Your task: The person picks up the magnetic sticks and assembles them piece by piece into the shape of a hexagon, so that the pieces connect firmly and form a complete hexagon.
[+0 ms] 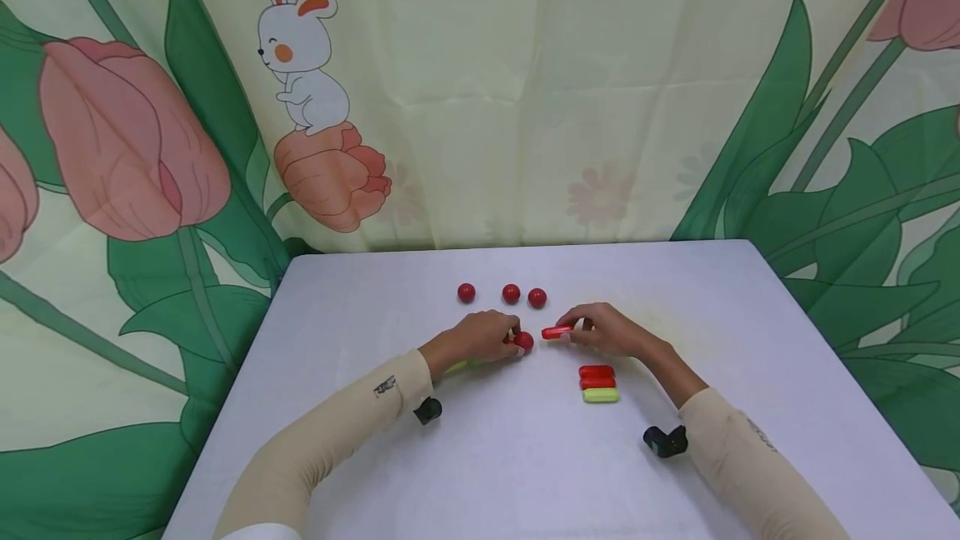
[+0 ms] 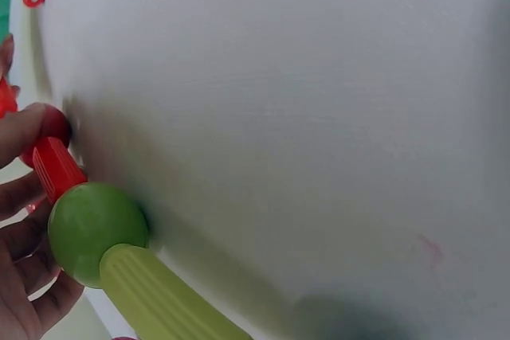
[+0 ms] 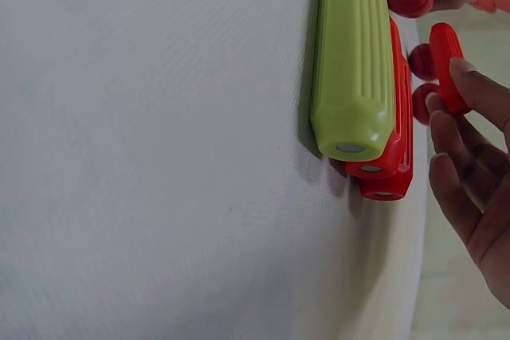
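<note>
My left hand (image 1: 480, 337) pinches a red ball (image 1: 523, 342). In the left wrist view, a red magnetic rod (image 2: 57, 169) meets that ball, followed by a green ball (image 2: 94, 232) and a yellow-green rod (image 2: 171, 296), all in a line. From the head, most of this chain is hidden under the hand and forearm. A little to the right, my right hand (image 1: 609, 330) holds another red magnetic rod (image 1: 556, 332) between thumb and fingers. Its free end points at the red ball, with a small gap between them.
Two red rods (image 1: 597, 372) and a yellow-green rod (image 1: 601, 396) lie side by side near the right forearm. Beyond the hands are three red balls, one at the left (image 1: 467, 293) and two closer together (image 1: 512, 294). A printed curtain (image 1: 480, 107) hangs behind the white table (image 1: 495, 473).
</note>
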